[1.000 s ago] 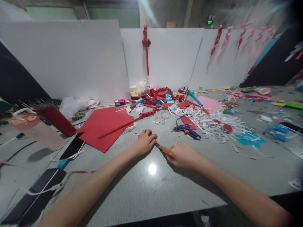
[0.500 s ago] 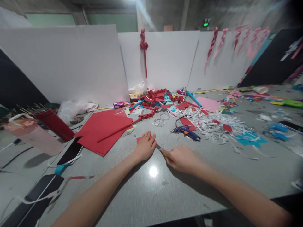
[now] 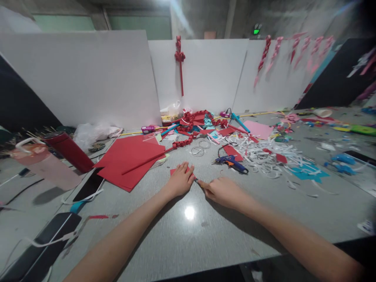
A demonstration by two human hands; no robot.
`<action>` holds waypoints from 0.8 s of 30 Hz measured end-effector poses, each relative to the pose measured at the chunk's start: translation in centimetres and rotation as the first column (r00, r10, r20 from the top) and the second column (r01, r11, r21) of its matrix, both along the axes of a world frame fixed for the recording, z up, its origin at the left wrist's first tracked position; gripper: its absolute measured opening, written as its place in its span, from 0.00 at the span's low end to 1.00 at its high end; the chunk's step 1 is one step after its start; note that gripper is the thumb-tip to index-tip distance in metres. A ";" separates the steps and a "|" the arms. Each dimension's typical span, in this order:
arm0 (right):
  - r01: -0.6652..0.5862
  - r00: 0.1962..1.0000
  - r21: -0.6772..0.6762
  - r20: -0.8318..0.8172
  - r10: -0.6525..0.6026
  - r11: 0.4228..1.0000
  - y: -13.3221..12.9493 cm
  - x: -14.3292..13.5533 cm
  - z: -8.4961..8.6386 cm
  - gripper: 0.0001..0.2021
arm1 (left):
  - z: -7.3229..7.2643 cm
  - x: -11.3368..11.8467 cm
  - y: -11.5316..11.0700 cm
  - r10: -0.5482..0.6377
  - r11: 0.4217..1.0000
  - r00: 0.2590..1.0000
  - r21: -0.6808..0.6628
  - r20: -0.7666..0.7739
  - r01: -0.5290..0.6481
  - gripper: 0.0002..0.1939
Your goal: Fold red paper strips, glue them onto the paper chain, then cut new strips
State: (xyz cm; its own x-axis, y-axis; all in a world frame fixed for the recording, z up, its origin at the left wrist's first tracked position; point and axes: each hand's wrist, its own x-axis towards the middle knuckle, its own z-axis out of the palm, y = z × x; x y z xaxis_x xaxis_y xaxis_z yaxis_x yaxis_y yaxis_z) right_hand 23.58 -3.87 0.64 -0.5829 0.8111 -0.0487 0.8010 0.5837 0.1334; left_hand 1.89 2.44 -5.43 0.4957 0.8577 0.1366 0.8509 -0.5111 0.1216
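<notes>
My left hand (image 3: 181, 180) lies flat with its fingers spread on a small piece of red paper (image 3: 173, 171), which shows at the left of the fingers and between them. My right hand (image 3: 219, 191) is closed round a thin cutter (image 3: 200, 183), index finger stretched along it. The cutter's tip is beside my left fingertips, at the right side of the small paper. Large red sheets (image 3: 129, 160) lie to the left, a red paper stick (image 3: 147, 161) across them.
A glue gun (image 3: 232, 162) lies right of centre, near white paper strips (image 3: 264, 154) and blue paper (image 3: 308, 172). At the left stand a pink bottle (image 3: 48, 166) and a leaning red flask (image 3: 70, 152). White boards (image 3: 199, 74) rise behind.
My right hand and the cutter have moved slightly up and to the left, closer to my left fingers. My left hand still presses on the red paper. The view has shifted a little.
</notes>
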 end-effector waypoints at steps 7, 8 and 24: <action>0.018 0.999 -0.009 0.038 -0.017 1.000 -1.3 -0.9 -0.4 0.25 | 0.0 -1.1 1.0 -0.139 0.989 0.989 -0.050 0.044 0.141 0.26; 0.019 0.999 -0.014 0.044 -0.018 1.000 -1.5 -1.1 -0.5 0.25 | -0.1 -1.2 1.1 -0.159 0.986 0.986 -0.044 0.055 0.162 0.25; 0.054 0.998 -0.053 0.037 -0.052 0.997 -1.8 0.3 -0.1 0.21 | -0.7 -1.0 0.7 -0.108 0.994 0.994 -0.019 -0.008 0.108 0.30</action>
